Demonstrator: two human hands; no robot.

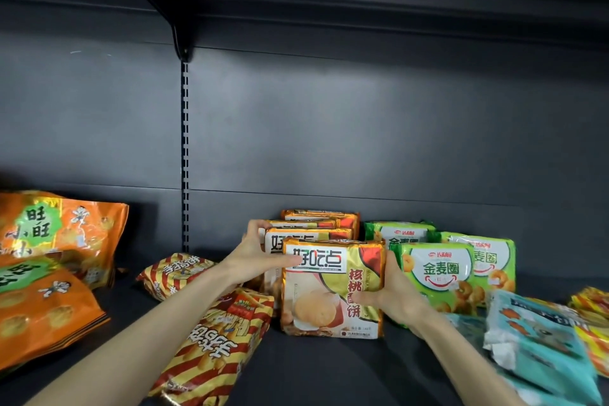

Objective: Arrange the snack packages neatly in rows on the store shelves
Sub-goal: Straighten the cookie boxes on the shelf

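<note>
Gold-and-orange foil marks the walnut biscuit pack point(333, 290), which stands upright on the dark shelf point(329, 372), held between both hands. The left hand point(260, 257) grips its upper left corner: the thumb lies flat across the printed front, and the fingers point(258, 226) curl back round the left edges of the packs behind. The right hand point(393, 293) holds the right edge, thumb pressed on the front face low down, the other fingers wrapped behind the pack and mostly hidden.

Directly behind the left fingers, a row of matching gold packs point(309, 234) stands one after another towards the grey back panel point(329, 125); the held pack is the front one of this row and touches the next.

Just beyond the right fingers, green ring-snack packs point(438, 277) stand upright in two short rows, the nearest touching the back of the right hand. Further out on that side, teal bags point(540, 336) lie flat and overlapping, with yellow-and-red packets point(590, 303) at the frame edge.

Under the left forearm a red-and-yellow striped bag point(214, 346) lies flat, and a second striped bag point(174, 273) lies just beyond the left wrist. Well away from the left fingers, large orange bags point(59, 234) lean in a loose pile.
</note>
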